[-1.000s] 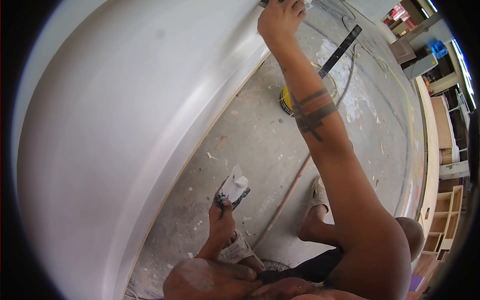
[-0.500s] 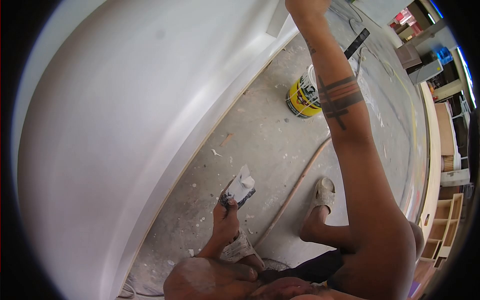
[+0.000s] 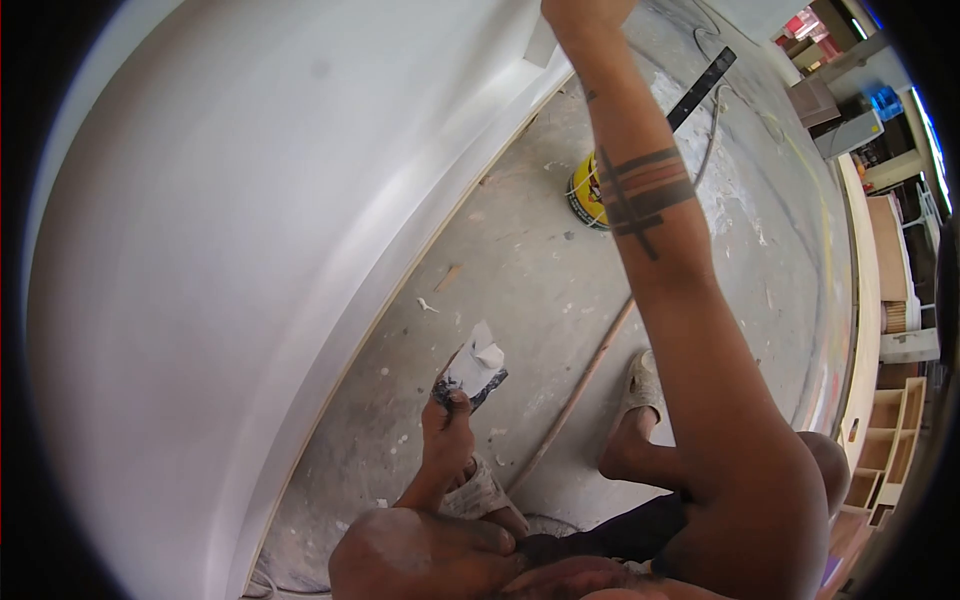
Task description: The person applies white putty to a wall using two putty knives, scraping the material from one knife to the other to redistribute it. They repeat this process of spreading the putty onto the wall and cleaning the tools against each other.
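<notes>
Head view: beside the white panel (image 3: 200, 260), my left hand (image 3: 447, 428) grips a paste-loaded scraper (image 3: 472, 370), probably light, stiff; hold its dark base. My right hand (image 3: 588, 16), near the panel, is cropped: grip indeterminable.

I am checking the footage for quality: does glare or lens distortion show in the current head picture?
In the head view, soft pale sheen streaks the smooth white panel; also in the head view, fisheye distortion seems to bow its edges, and the corners go black.
</notes>
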A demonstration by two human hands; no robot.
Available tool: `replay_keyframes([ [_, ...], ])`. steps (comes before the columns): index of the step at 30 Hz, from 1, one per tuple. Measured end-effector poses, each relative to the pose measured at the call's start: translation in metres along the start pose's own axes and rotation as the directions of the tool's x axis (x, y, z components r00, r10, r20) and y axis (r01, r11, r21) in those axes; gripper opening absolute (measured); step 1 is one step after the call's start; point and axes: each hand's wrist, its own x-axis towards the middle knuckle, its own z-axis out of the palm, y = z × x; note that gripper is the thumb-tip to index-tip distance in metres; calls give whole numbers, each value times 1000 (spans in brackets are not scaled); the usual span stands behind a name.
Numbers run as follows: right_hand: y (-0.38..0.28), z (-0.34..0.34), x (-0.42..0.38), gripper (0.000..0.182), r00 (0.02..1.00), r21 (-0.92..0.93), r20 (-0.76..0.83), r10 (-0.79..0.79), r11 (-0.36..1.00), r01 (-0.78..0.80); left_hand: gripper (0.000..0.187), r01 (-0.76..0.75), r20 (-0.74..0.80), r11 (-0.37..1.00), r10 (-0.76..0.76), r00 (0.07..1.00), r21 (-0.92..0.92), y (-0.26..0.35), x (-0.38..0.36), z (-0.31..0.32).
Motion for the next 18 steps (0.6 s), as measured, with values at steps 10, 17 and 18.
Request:
replay_keyframes([
  [10,-11,9,-91,67,988,56,155,27,998,-36,36,38,17,987,-36,999,-157,0,5,4],
  [17,-5,-2,-132,66,849,73,525,58,991,-113,39,191,108,939,-167,980,-286,-1,7,-4],
  [18,-2,-16,-133,67,742,103,667,70,977,-186,39,187,110,940,-162,981,-285,10,11,-1],
])
